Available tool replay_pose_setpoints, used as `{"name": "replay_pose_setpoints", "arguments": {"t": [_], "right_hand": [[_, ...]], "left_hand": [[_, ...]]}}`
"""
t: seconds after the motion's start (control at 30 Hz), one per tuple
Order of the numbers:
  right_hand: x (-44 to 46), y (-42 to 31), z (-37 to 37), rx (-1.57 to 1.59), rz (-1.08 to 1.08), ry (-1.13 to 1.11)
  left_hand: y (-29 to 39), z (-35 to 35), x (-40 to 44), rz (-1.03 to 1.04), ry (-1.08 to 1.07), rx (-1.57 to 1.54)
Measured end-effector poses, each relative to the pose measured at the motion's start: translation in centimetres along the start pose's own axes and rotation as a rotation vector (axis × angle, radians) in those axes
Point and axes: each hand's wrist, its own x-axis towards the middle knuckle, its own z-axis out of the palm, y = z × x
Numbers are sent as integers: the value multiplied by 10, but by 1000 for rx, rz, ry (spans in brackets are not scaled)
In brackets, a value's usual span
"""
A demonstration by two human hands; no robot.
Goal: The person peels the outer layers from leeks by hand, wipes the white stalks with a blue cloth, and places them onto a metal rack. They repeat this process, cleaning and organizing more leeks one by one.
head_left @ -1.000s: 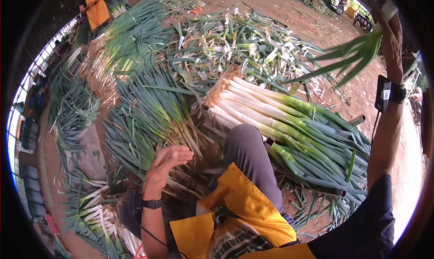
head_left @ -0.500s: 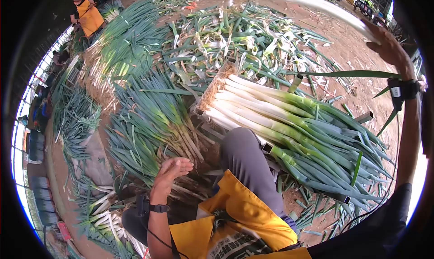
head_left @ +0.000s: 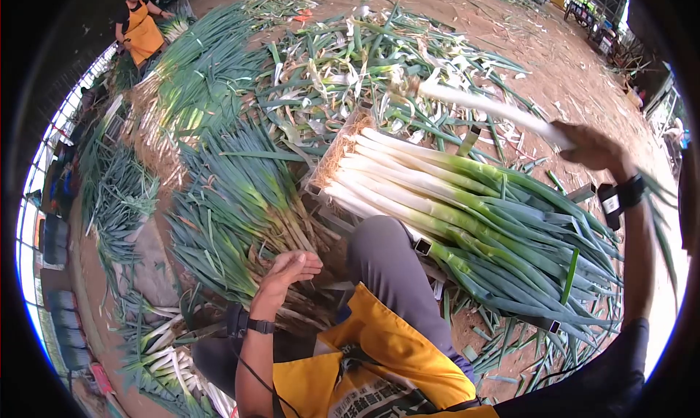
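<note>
My right hand [head_left: 594, 146] is closed around a leek [head_left: 496, 109], whose white stalk and rooty end point left while its green leaves trail behind my wrist. Below it, a row of cleaned leeks [head_left: 437, 192] lies on a metal rack [head_left: 581, 193], roots to the left and leaves to the right. My left hand [head_left: 293, 266] is held out with its fingers straight, holding nothing. It is nearest to a heap of untrimmed leeks [head_left: 240, 206] with brownish stalks, just beyond it.
Stripped leaves [head_left: 343, 60] cover the ground behind the rack. More leeks [head_left: 197, 68] are piled at the far left, where another person in an orange apron [head_left: 143, 35] stands. White stalks [head_left: 175, 367] lie at the lower left. Dark crates [head_left: 67, 319] line the left edge.
My right hand has come down and inward with the leek, which now hangs lower, just above the rack. My left hand has shifted slightly right. The other person has straightened up.
</note>
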Motion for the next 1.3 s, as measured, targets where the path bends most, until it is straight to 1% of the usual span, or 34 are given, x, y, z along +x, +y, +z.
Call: {"name": "replay_pose_setpoints", "arguments": {"t": [0.03,0.07,0.13,0.2,0.23,0.3,0.4,0.47,0.5,0.6,0.63,0.73,0.8,0.83,0.9,0.93,0.97,1.0,1.07,1.1,1.2,1.23,1.3], "right_hand": [[32,23,62,60,-209,80],[69,46,123,-19,-466,173],[60,-37,131,62,-204,-21],[80,-55,160,108,-283,23],[81,-69,159,42,-276,28],[93,-77,169,31,-259,13],[108,-80,180,73,-250,29],[104,-87,173,126,-253,18],[106,-90,173,165,-250,-24],[106,-97,179,214,-265,17],[105,-103,175,225,-225,-24],[109,-105,182,259,-269,49],[109,-107,181,267,-225,21],[110,-107,181,268,-215,28],[110,-111,182,265,-218,75],[111,-112,179,273,-190,34],[109,-114,175,283,-160,-10],[107,-117,171,294,-131,-52],[111,-108,188,276,-226,62],[113,-104,197,266,-271,119],[122,-99,212,228,-319,120],[123,-101,212,223,-303,90],[127,-105,208,213,-268,36]], "left_hand": [[-1,-1,3,-2,-1,-3],[0,-1,5,3,12,-26],[7,2,12,7,32,-62],[13,5,23,42,26,-24],[15,7,31,69,17,7],[17,11,56,116,-27,84],[14,30,113,320,-5,327],[32,56,137,311,58,548],[46,71,148,328,89,734],[37,94,208,732,134,954],[38,101,223,740,118,1009],[37,117,258,745,95,1166],[34,123,274,730,104,1255],[34,122,282,770,94,1300],[37,119,287,766,64,1290],[41,118,285,761,45,1284],[41,117,283,835,61,1230],[40,117,280,867,105,1267],[40,119,275,942,207,1341],[39,119,269,923,202,1306],[39,122,259,967,244,1243],[39,123,258,923,237,1241],[40,123,256,910,228,1234]]}}
